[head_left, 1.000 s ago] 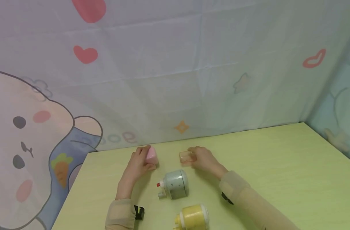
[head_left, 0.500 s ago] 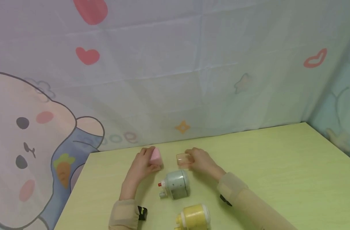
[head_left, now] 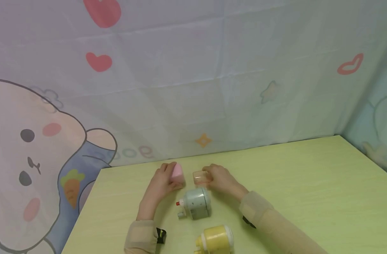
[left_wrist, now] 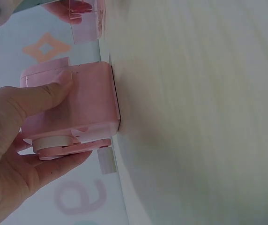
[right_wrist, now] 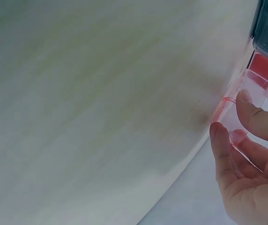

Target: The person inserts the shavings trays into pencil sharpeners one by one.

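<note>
Near the table's back edge, my left hand [head_left: 161, 181] grips a pink hand-crank pencil sharpener [head_left: 177, 173]. The left wrist view shows the thumb on the pink casing [left_wrist: 89, 101] and fingers by the crank [left_wrist: 73, 149], which ends in a pale knob [left_wrist: 107, 160]. Just to the right, my right hand [head_left: 221, 178] pinches a clear pinkish shavings drawer [head_left: 198, 178] between thumb and fingers. A small gap separates drawer and sharpener. In the right wrist view, the drawer's clear wall [right_wrist: 255, 91] shows beyond the thumb.
A grey-blue crank sharpener [head_left: 196, 204] lies just in front of the hands, a yellow one [head_left: 216, 240] nearer the front. The pale green table [head_left: 295, 187] meets a printed cloth backdrop [head_left: 180, 106] behind.
My left hand has moved right with the pink sharpener. The right hand has come slightly left with the drawer, so the gap between them has narrowed.
</note>
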Available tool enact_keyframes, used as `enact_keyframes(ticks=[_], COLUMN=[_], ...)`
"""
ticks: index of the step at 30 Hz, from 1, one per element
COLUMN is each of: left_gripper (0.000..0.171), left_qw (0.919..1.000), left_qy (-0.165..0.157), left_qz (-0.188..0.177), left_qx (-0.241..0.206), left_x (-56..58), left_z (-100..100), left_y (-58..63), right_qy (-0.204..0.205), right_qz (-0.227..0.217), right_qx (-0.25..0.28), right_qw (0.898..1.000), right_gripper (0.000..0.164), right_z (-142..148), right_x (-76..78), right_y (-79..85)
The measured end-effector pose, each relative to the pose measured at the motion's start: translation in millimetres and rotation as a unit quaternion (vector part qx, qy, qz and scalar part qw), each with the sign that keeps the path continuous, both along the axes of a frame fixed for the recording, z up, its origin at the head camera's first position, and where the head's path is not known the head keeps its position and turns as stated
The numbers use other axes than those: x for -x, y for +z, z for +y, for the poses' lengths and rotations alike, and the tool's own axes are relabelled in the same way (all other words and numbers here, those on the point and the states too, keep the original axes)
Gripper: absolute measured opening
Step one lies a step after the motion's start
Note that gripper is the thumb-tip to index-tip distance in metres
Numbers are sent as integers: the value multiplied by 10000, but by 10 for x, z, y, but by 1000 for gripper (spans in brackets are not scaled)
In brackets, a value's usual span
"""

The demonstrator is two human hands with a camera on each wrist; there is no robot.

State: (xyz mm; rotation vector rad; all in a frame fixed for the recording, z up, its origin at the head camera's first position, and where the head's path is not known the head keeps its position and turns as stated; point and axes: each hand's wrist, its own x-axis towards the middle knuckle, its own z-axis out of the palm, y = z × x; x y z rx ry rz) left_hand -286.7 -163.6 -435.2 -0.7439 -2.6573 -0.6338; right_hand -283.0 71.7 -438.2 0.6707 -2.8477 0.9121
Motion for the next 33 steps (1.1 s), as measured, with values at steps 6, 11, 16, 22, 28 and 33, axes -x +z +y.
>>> enact_keyframes(ticks=[6, 11, 16, 22, 28, 33], left_gripper=[70, 69, 71, 70, 70, 68], left_qw=[10000, 9999, 9999, 9995, 9994, 9995], left_qy=[-67, -121, -150, -299, -345, -242], left_qz=[71, 79, 14, 116, 71, -132], left_qx=[14, 35, 19, -30, 23, 137], left_x=[4, -1, -7, -18, -33, -49], left_z=[30, 62, 95, 140, 190, 211], left_y=[-8, 1, 1, -7, -11, 18], right_qy=[106, 148, 296, 391, 487, 471], right_qz=[82, 120, 186, 320, 317, 199], right_qx=[-71, -95, -88, -75, -27, -32], right_qw=[9999, 9998, 9994, 9987, 9983, 9987], right_gripper=[51, 50, 48, 46, 43, 43], right_z=[-16, -27, -42, -67, -99, -111], right_x=[12, 29, 31, 18, 4, -5], right_y=[-14, -26, -25, -29, -16, 1])
